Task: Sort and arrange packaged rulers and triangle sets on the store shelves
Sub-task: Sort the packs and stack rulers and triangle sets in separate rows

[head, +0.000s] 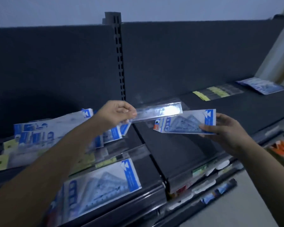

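Observation:
My left hand pinches the left end of a clear packaged ruler, which stretches to the right above the shelf divider. My right hand holds a blue-and-white triangle set pack by its right end, just below and right of the ruler. Both items hover over the top shelf. On the left shelf section lie several triangle set packs and yellow-tagged ruler packs. Another triangle set pack leans at the front of the lower left shelf.
At the far right of the top shelf lie a yellow-labelled ruler pack and a blue pack. A slotted upright splits the dark back panel. Lower shelves at right hold small white and orange goods.

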